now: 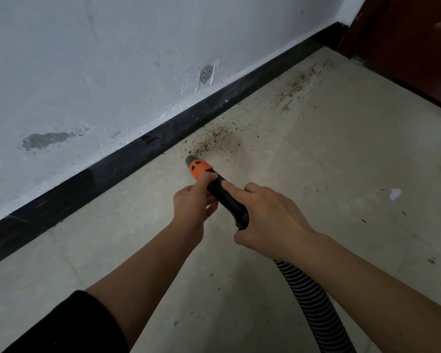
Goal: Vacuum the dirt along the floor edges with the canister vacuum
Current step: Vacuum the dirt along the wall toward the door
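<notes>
Centre frame: my right hand [270, 222] grips the black hose handle [229, 202] | my left hand [192, 202] pinches it behind the orange collar [199, 169] | dirt [214, 141] just above, beside the baseboard [112, 174]

I see a black handle [227, 197] with a bright orange ring [199, 169] near the front. Past the ring is a small grey tip [189, 159]. The hose [308, 301] is dark grey with thin pale stripes going round and round it. The floor [316, 161] is a pale creamy colour with faint straight lines like big squares. The dirt [214, 141] on it is brown, in lots of tiny dots. I also see a little white scrap [394, 194]. The wall [112, 59] is white with a bit of blue, and it has a rough grey patch [45, 140]. The strip [138, 154] along its bottom is black. The door [405, 47] is dark red-brown. The sleeve [69, 324] is black.
</notes>
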`<state>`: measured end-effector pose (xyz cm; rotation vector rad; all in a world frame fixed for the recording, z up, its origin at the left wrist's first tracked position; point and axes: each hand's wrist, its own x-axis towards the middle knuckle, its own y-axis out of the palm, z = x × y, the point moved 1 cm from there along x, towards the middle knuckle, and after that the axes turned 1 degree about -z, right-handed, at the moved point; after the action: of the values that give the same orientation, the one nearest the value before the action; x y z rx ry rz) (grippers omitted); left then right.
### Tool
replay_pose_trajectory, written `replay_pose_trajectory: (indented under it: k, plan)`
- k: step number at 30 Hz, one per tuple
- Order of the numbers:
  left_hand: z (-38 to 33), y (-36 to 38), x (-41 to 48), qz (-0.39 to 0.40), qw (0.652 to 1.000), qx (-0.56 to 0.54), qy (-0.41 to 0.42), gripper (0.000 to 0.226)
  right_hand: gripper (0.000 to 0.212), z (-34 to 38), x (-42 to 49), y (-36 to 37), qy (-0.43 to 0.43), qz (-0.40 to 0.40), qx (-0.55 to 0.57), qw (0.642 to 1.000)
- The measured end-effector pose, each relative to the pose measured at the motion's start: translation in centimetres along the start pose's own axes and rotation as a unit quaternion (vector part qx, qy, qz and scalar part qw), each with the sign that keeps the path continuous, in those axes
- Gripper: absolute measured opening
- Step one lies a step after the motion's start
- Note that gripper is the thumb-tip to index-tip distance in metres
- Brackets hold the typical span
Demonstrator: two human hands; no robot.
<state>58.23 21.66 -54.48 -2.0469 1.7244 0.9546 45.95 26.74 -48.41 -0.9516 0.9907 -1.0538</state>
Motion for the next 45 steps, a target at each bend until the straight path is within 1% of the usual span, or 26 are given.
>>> replay_pose_trajectory:
  k: [11, 14, 20, 31, 38, 43, 45]
  plan:
    - [-0.4, 2.6, 0.7, 0.053, 0.998, -0.006, -0.017, 0.021, 0.094, -2.1, 0.2, -0.9, 0.046, 0.003, -0.007, 0.999]
    - [-0.7, 3.3, 1.0, 0.055, 0.998, -0.008, -0.019, 0.023, 0.092, -2.5, 0.5, -1.2, 0.052, 0.001, -0.009, 0.999]
    - [-1.1, 3.8, 1.5, 0.054, 0.998, -0.016, -0.01, 0.02, 0.091, -2.8, 1.5, -1.3, 0.058, 0.0, -0.007, 0.998]
    - [-1.4, 1.1, 1.2, 0.024, 0.999, -0.032, -0.004, 0.019, 0.093, -0.9, 1.9, -0.8, 0.017, 0.005, -0.002, 1.0]
    - [-1.3, -1.6, 0.8, -0.022, 0.999, -0.034, 0.001, 0.019, 0.09, 1.3, 2.0, -0.2, -0.027, 0.008, 0.003, 1.0]
    - [-1.0, -3.4, 0.4, -0.052, 0.997, -0.05, 0.0, 0.024, 0.089, 2.8, 1.9, 0.2, -0.058, 0.012, -0.006, 0.998]
    - [-0.8, -3.9, 0.2, -0.061, 0.996, -0.057, 0.003, 0.022, 0.088, 3.3, 1.8, 0.3, -0.072, 0.01, -0.012, 0.997]
